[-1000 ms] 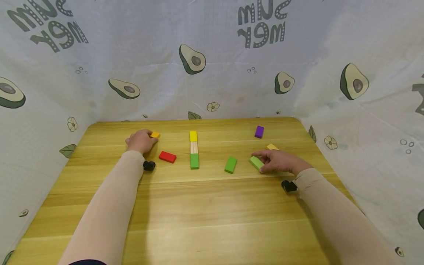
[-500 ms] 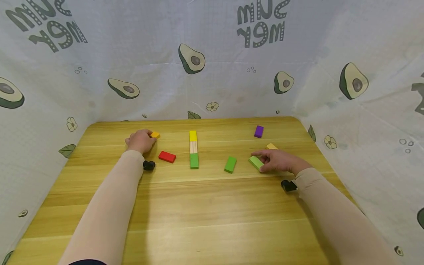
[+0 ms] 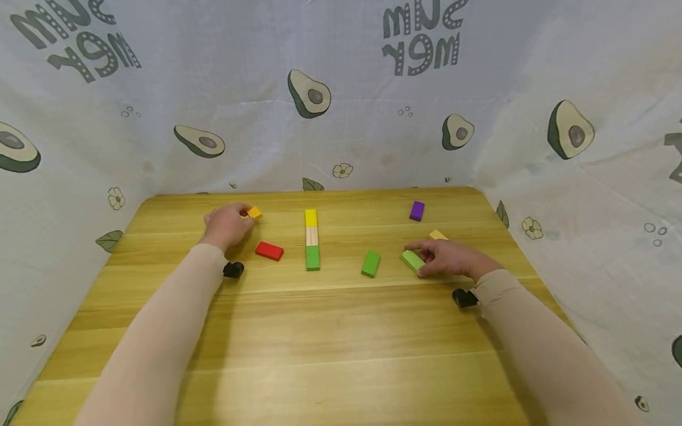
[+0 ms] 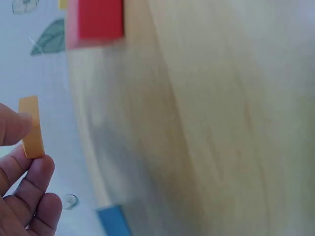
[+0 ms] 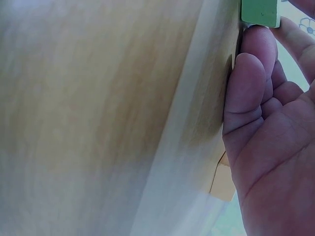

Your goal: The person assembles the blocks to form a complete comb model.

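At the far left of the table, my left hand pinches an orange block between thumb and fingers. The left wrist view shows this orange block held off the wooden surface. Over on the right, my right hand grips a light green block, which lies on the table; its end shows at the top of the right wrist view. A red block lies right of my left hand. A blue block appears only in the left wrist view.
Midway along the wooden table, a yellow block, a plain wood block and a green block form a straight line. Another green block, a purple block and a pale orange block lie to the right.
My left hand has raised the orange block from the table and shifted it slightly up and right in the head view. My right hand has stayed on the light green block.
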Motion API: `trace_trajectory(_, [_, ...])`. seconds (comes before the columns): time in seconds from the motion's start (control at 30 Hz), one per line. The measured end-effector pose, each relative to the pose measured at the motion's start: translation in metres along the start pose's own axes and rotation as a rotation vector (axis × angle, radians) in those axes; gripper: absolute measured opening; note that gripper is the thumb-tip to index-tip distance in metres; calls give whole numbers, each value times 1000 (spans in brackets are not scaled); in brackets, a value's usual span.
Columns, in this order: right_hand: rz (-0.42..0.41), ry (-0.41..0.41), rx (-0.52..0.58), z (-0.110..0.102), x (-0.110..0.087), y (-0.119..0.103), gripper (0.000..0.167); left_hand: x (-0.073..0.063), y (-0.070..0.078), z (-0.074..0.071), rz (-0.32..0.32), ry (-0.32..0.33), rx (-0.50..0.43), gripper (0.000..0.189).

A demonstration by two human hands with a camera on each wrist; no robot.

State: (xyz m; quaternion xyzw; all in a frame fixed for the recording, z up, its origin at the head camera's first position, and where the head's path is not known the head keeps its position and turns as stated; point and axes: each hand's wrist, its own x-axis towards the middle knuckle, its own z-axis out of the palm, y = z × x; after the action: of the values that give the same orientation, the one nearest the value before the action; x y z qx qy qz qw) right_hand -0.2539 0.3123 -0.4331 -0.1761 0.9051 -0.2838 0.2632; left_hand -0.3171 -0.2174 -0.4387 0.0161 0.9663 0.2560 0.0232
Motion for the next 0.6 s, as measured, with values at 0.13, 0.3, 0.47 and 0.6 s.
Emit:
trace_trajectory(0.13, [-3,-2,-5,0,1,1,69,-11,10,-5,93,-20,5,46])
trace_trajectory(0.3, [-10,-3,3,0,1,0,69,-28,28,-4,197,-70,53,44])
trace_trajectory(0.47, [-18,-2,8,0,1,-3,69,-48,45,5,308,-110,83,41])
trace_trajectory(0.6, [-30,-5,22,0,1,-4,69,-64,56,14,384,-151,61,38])
